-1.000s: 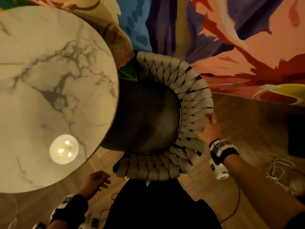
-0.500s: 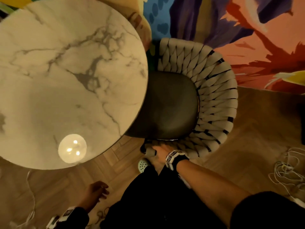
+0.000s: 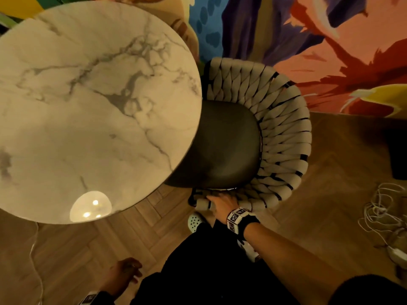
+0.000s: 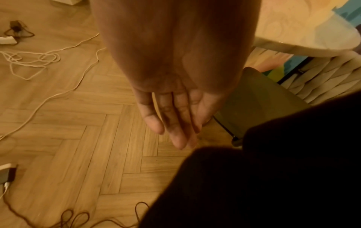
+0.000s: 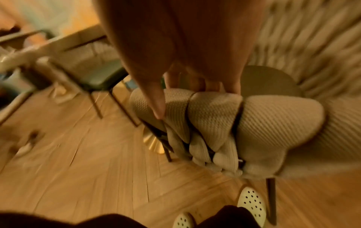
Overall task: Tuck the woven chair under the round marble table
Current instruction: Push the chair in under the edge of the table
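Observation:
The round marble table fills the left of the head view. The woven chair stands at its right edge, and part of its dark seat lies under the tabletop. My right hand grips the near end of the chair's woven armrest, fingers curled over the top and thumb on the outside. My left hand hangs free by my leg, fingers straight and holding nothing, above the wooden floor.
A colourful rug lies behind the chair. White cables lie on the floor to the right, and more cables to the left. A second chair stands at the table. My feet in white perforated shoes are close to the chair leg.
My right hand left the chair's back and took hold of the near armrest end. The chair now sits closer against the table, seat partly under the top. The left hand stayed idle.

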Demonstrator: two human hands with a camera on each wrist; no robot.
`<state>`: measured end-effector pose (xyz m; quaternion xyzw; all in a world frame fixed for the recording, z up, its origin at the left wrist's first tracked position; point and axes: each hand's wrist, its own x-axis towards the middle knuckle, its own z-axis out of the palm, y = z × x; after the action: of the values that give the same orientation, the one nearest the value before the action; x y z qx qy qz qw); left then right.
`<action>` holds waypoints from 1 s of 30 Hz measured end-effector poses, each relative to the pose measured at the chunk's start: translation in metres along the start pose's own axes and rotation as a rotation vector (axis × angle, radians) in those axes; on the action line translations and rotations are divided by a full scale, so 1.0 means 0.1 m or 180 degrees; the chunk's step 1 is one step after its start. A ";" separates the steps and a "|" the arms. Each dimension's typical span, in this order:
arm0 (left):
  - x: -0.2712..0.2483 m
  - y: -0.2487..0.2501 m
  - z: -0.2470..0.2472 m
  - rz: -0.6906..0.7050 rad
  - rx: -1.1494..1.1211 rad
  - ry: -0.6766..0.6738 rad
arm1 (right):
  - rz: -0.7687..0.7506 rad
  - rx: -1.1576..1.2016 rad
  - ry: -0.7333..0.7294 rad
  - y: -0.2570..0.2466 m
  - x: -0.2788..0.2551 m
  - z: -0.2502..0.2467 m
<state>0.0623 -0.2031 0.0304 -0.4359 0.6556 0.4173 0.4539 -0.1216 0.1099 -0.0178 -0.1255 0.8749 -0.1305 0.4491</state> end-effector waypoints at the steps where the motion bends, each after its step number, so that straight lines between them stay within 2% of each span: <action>1: 0.02 -0.02 0.01 -0.0040 -0.0027 -0.0024 | 0.0094 0.0220 0.0174 0.07 -0.07 0.03; 3: 0.06 -0.04 0.04 -0.0056 -0.0079 0.0030 | 0.0458 0.0723 0.0807 0.35 -0.28 0.01; 6: 0.08 -0.02 0.10 0.0003 -0.0039 0.0096 | 0.1432 0.1847 0.1853 0.96 -0.66 -0.16; 8: 0.04 0.08 0.16 0.0007 -0.0013 0.0046 | 0.2311 0.2898 0.2161 1.37 -0.81 -0.25; 9: 0.04 0.13 0.16 0.0041 0.0011 0.0042 | 0.2661 0.3530 0.2125 1.50 -0.79 -0.27; 10: 0.03 0.18 0.17 0.0063 0.0065 0.0041 | 0.2770 0.4221 0.2041 1.53 -0.76 -0.30; 12: -0.01 0.29 0.16 0.0157 0.0073 0.0077 | 0.2371 0.5236 0.2024 1.50 -0.61 -0.33; 14: -0.02 0.37 0.15 0.0240 0.0028 0.0111 | 0.2131 0.5232 0.2299 1.42 -0.49 -0.40; 17: -0.03 0.44 0.10 0.0184 -0.0117 0.0170 | 0.2137 0.4990 0.2610 1.44 -0.42 -0.41; 23: 0.03 0.42 0.10 0.0116 -0.0119 0.0221 | 0.1872 0.5265 0.2584 1.54 -0.39 -0.51; 25: 0.05 0.42 0.10 0.0108 -0.0107 0.0175 | 0.1819 0.5322 0.2439 1.54 -0.45 -0.53; 27: 0.04 0.40 0.13 0.0173 -0.0058 0.0077 | 0.1970 0.5364 0.2149 1.55 -0.47 -0.52; 30: 0.07 0.42 0.13 0.0266 -0.0034 0.0018 | 0.2209 0.5408 0.1131 1.38 -0.55 -0.50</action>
<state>0.0243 -0.1805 0.0272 -0.4118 0.6723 0.4381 0.4319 -0.1461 0.2631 0.0045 0.5350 0.5306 -0.6023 0.2637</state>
